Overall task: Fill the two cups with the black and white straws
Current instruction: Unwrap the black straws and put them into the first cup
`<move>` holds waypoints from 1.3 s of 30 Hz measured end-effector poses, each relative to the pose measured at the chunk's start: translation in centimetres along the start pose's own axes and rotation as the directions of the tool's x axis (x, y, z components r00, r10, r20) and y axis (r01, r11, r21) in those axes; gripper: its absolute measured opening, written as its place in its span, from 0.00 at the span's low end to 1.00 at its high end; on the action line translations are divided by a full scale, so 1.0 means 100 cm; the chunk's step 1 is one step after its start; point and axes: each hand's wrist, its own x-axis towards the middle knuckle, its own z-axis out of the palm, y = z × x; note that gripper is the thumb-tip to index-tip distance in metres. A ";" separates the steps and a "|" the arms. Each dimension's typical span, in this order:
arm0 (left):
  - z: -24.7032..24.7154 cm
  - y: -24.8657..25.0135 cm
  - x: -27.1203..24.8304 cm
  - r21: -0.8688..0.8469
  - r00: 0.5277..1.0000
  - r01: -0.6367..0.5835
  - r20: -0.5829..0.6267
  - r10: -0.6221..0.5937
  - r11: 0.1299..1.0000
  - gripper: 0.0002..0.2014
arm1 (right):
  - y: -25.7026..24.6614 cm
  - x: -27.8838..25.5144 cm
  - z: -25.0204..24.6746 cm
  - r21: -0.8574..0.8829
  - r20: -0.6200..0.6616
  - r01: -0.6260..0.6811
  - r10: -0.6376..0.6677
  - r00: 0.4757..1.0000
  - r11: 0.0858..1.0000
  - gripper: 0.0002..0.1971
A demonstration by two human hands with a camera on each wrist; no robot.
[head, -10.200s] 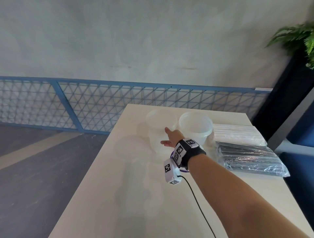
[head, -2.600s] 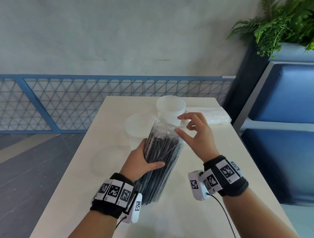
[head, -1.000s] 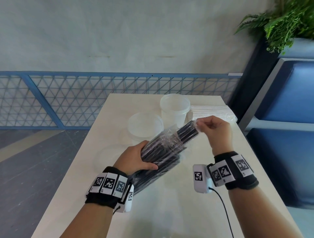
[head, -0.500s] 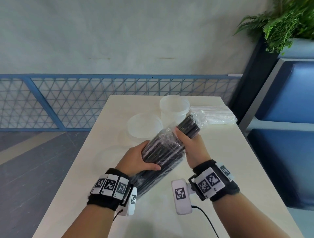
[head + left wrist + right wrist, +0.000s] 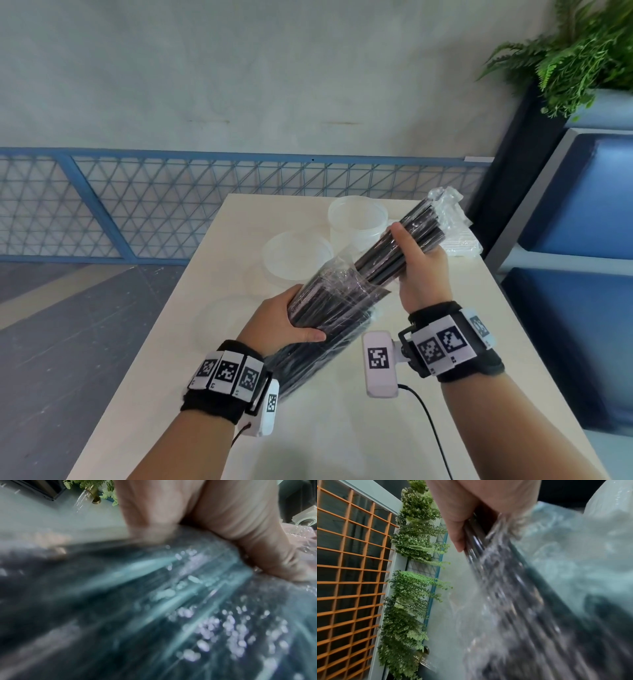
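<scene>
Left hand (image 5: 281, 322): wrapped round the lower half of the black straws (image 5: 387, 260), thumb on top, fingers underneath; grips through the wrapper (image 5: 339, 305).
Right hand (image 5: 423, 270): closed round the bared upper part of the black straws, thumb pointing to 11 o'clock along the bundle.
Black straws: one bundle held above the table (image 5: 342, 428), tilted, low end at 7 o'clock by the left wrist, high end at 1 o'clock.
Wrapper: clear plastic, covers the lower half of the bundle; a crumpled piece of clear plastic sits at the bundle's top end.
Tall cup (image 5: 356, 222): clear, upright, at 12 o'clock on the table, partly behind the bundle; nothing seen inside.
Low cup (image 5: 294, 257): clear, just beside the tall cup at its 8 o'clock; nothing seen inside.
White straws (image 5: 460, 245): wrapped pack lying flat at 1 o'clock, at the table's right edge, beyond the right hand.
Left wrist view: blurred; fingers (image 5: 223, 513) press on glossy film over dark straws.
Right wrist view: blurred; fingers (image 5: 458, 520) curl round dark straws under shiny film.
Surroundings: blue fence (image 5: 171, 205) beyond the table at 11 o'clock; plant (image 5: 575, 51) at 2 o'clock; blue seat (image 5: 582, 205) at 3 o'clock.
</scene>
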 end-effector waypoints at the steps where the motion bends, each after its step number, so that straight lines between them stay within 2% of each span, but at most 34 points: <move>1: -0.001 -0.002 -0.001 0.002 1.000 0.003 -0.006 -0.003 1.000 0.33 | -0.004 0.002 -0.001 -0.004 -0.011 0.021 -0.021 1.000 1.000 0.15; 3: -0.003 -0.005 -0.002 0.006 1.000 0.009 -0.030 -0.009 1.000 0.32 | -0.014 0.008 -0.002 0.025 -0.005 0.050 -0.050 0.999 0.998 0.10; 5: -0.006 -0.007 -0.003 0.002 0.998 0.013 -0.054 -0.013 1.000 0.30 | -0.020 0.010 0.001 0.054 0.064 0.059 -0.063 0.996 0.997 0.09; 8: -0.005 -0.007 -0.003 -0.038 0.997 0.010 -0.070 -0.013 0.999 0.29 | -0.011 0.003 0.007 0.003 0.239 0.012 -0.012 0.971 1.000 0.19; 10: -0.002 -0.004 -0.003 -0.059 0.997 0.004 -0.071 -0.008 0.998 0.29 | 0.005 -0.006 0.014 -0.046 0.296 -0.050 0.062 0.953 0.998 0.26; 13: 0.000 -0.003 -0.004 -0.078 0.997 0.005 -0.078 -0.011 0.997 0.30 | 0.018 -0.014 0.024 -0.047 0.231 -0.094 0.102 0.968 0.994 0.17; 16: -0.004 -0.006 -0.007 -0.082 0.992 0.012 -0.122 -0.022 0.997 0.29 | 0.009 -0.008 0.031 -0.008 0.187 -0.067 0.067 0.980 0.998 0.22; 20: -0.014 -0.014 -0.016 -0.081 0.979 0.019 -0.202 -0.035 0.997 0.27 | -0.017 0.008 0.048 -0.046 0.148 0.007 0.000 0.989 0.999 0.04; 23: -0.026 -0.021 -0.023 -0.089 0.960 0.025 -0.275 -0.048 0.996 0.25 | -0.039 0.018 0.065 -0.013 0.151 0.061 -0.058 0.987 0.998 0.04; 27: -0.044 -0.032 -0.033 -0.169 0.910 0.031 -0.402 -0.098 0.985 0.24 | -0.062 0.030 0.087 0.075 0.104 0.113 -0.120 0.987 0.991 0.04; 31: -0.061 -0.040 -0.041 -0.257 0.830 0.030 -0.532 -0.167 0.966 0.21 | -0.057 0.041 0.104 0.100 0.040 0.202 -0.207 0.977 0.974 0.10; 33: -0.067 -0.043 -0.043 -0.315 0.778 0.011 -0.593 -0.205 0.949 0.20 | -0.039 0.041 0.110 -0.023 0.056 0.241 -0.239 0.969 0.970 0.12; 36: -0.069 -0.041 -0.039 -0.370 0.706 -0.014 -0.662 -0.252 0.929 0.21 | 0.004 0.034 0.114 -0.224 0.126 0.223 -0.198 0.972 0.949 0.15; 39: -0.064 -0.038 -0.033 -0.387 0.671 -0.030 -0.691 -0.269 0.921 0.26 | 0.043 0.026 0.110 -0.378 0.147 0.167 -0.119 0.982 0.910 0.17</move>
